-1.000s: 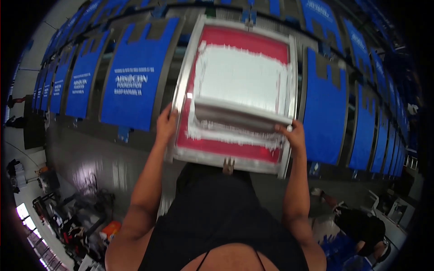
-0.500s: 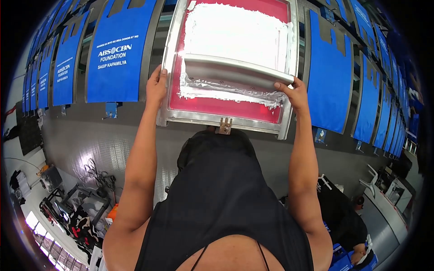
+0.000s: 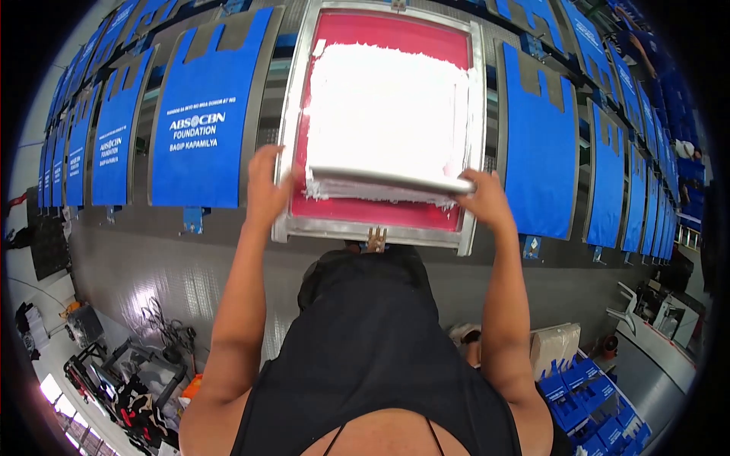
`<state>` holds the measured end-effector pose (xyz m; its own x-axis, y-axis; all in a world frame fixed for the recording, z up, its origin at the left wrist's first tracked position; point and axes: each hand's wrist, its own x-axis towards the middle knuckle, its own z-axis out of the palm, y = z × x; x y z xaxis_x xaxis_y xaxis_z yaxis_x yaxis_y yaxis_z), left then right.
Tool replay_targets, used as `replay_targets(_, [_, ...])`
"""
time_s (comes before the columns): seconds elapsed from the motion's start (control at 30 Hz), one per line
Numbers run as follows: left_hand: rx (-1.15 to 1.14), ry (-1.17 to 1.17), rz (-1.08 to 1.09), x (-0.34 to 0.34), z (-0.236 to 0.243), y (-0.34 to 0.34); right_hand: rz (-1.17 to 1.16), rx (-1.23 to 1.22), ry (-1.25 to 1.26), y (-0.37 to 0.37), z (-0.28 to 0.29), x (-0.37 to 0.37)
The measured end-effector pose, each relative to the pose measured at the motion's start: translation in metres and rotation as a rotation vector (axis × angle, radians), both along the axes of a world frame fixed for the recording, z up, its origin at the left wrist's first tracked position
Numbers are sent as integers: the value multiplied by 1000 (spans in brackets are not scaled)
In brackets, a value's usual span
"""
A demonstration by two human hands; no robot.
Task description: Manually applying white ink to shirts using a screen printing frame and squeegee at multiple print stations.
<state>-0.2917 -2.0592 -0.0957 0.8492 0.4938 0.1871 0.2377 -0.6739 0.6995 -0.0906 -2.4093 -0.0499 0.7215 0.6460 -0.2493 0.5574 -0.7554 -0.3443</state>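
Far left, low: bright window [image 3: 65, 406], then heaped black and red cloth [image 3: 135, 403] and an orange item [image 3: 193, 387].
Left bags: row of flat blue bags, nearest one [image 3: 199, 121] on a grey board [image 3: 237, 34]; white print on it, handle cut-outs at the top end.
Left hand: at the left rail of the screen [image 3: 327, 229], near its lower corner; left hand [image 3: 266, 190] partly blurred, thumb apart from fingers. Cannot tell if it grips the rail.
Screen: centre, between left and right bags, just beyond the body; metal frame around red mesh [image 3: 399, 29].
Ink: thick white ink [image 3: 384, 106] over most of the mesh, ragged edges; red shows at the top, left side and bottom.
Squeegee: long metal squeegee [image 3: 391, 178] across the lower part of the screen, slightly tilted, right end lower; left end near the left hand.
Clamp: small metal clamp [image 3: 376, 239] at the screen's near edge, about mid-width.
Right hand: right hand [image 3: 487, 199] pinches the squeegee's right end, grip narrow, by the right rail.
Right bags: more blue bags, nearest one [image 3: 536, 144] beside the screen.
Lower right: stacked blue bags [image 3: 585, 399] near a tan carton [image 3: 555, 346].
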Motion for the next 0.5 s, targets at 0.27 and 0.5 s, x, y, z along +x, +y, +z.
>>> replay_targets(0.27, [337,445,-620,62,61,-25,67,-25,30,27,20,-23])
replay_targets(0.5, [459,56,-345,182,17,24,173,179,-519,90,-20,114])
